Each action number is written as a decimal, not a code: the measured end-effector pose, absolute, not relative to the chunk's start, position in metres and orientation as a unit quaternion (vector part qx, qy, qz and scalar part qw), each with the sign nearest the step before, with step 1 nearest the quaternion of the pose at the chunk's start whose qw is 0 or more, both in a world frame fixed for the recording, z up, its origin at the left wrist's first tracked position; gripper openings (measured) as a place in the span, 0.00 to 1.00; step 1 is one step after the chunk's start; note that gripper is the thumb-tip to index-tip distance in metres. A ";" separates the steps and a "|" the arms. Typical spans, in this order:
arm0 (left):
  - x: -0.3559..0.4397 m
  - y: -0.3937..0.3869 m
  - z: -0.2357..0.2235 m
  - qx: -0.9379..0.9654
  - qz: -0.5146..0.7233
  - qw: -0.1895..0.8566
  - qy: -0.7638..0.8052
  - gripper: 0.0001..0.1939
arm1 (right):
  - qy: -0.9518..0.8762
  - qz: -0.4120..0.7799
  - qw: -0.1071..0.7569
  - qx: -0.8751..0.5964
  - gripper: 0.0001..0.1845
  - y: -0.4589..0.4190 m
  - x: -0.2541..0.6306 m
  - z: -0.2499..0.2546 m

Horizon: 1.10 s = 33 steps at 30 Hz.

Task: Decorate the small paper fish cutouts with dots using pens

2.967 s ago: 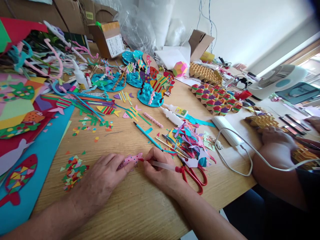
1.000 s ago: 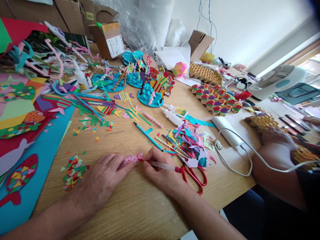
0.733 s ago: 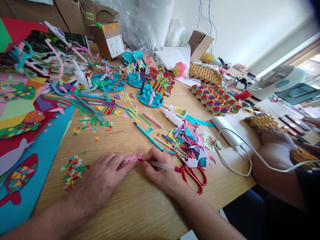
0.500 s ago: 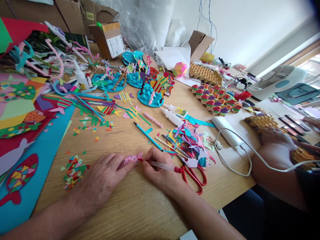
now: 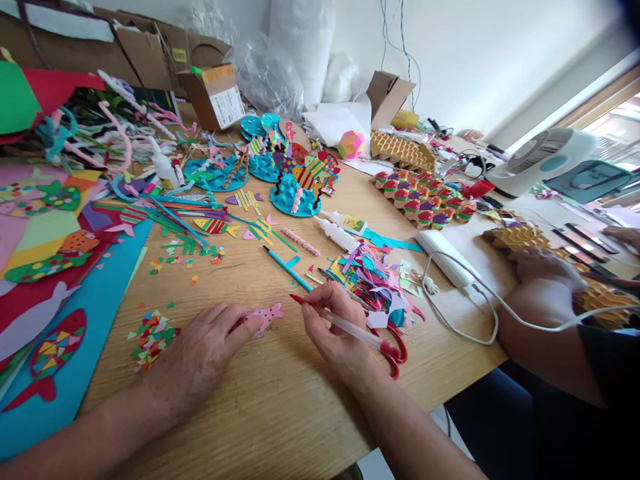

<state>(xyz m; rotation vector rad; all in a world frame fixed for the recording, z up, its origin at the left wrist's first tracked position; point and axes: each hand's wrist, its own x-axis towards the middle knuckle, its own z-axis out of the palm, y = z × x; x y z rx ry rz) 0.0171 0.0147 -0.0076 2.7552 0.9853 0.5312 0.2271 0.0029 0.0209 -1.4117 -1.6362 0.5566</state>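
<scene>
Above grained wood (image 5: 295, 413) slants a frosted pen (image 5: 355, 331).

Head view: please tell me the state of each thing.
Pink fish: lying, partly covered
Red pen: held, tip off fish
Left hand: on the fish
Right hand: holding the pen
Red scissors: partly hidden
Rear glue bottle: standing
Nearer glue bottles: lying
Blue pen: lying
Fan: on or off unclear

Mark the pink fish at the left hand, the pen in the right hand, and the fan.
Pink fish (image 5: 267, 317): head view, on its dotted body.
Pen (image 5: 353, 329): head view, on its translucent barrel.
Fan (image 5: 554, 163): head view, on the blue oval of its housing.
</scene>
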 end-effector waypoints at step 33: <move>0.008 0.030 0.023 0.911 0.033 0.113 0.396 0.10 | -0.660 0.344 0.371 -0.556 0.20 0.018 0.232 0.006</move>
